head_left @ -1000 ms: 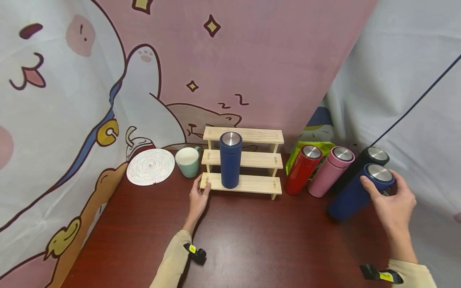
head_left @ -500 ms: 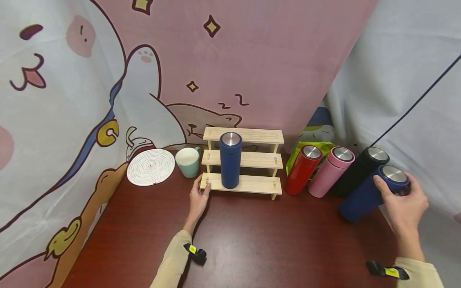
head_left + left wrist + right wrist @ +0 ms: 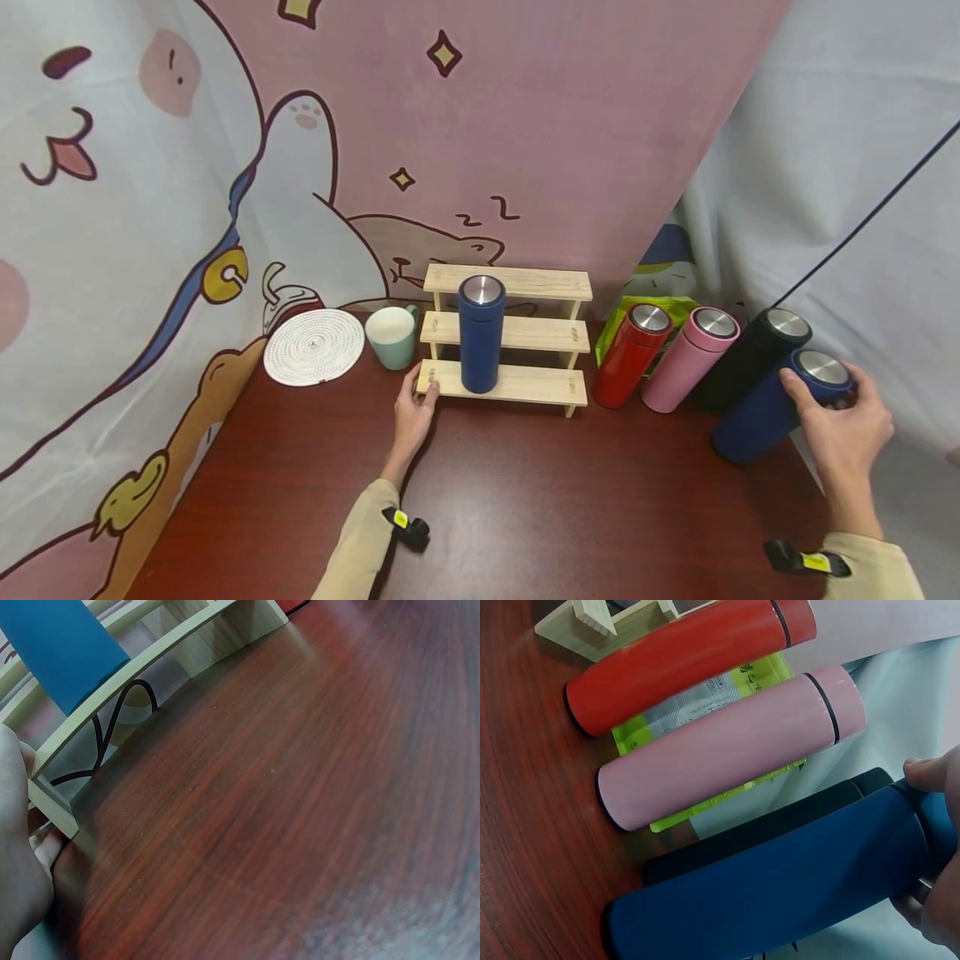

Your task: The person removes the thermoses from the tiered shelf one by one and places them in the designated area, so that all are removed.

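My right hand [image 3: 843, 421] grips a dark blue thermos [image 3: 761, 417] round its silver-topped lid, at the right end of a row of bottles. In the right wrist view this blue thermos [image 3: 772, 889] overlaps a black thermos [image 3: 780, 829] behind it. A pink thermos [image 3: 686, 367] and a red thermos [image 3: 628, 358] stand further left. On the lowest step of a three-tier wooden shelf [image 3: 536, 383], another blue thermos [image 3: 480, 346] stands upright. My left hand [image 3: 412, 417] holds that step's left end, thumb on top, with the other fingers partly hidden at its side.
Left of the shelf stand a mint green mug [image 3: 392, 342] and a round white woven mat [image 3: 315, 348]. A bright green packet [image 3: 611, 329] is behind the red and pink thermoses. Printed cloth [image 3: 562, 150] hangs behind the dark red wooden table [image 3: 540, 492].
My right hand has carried the blue thermos rightward, closer in front of the black one, and has nearly stopped over the last half second. My left hand stays on the shelf.
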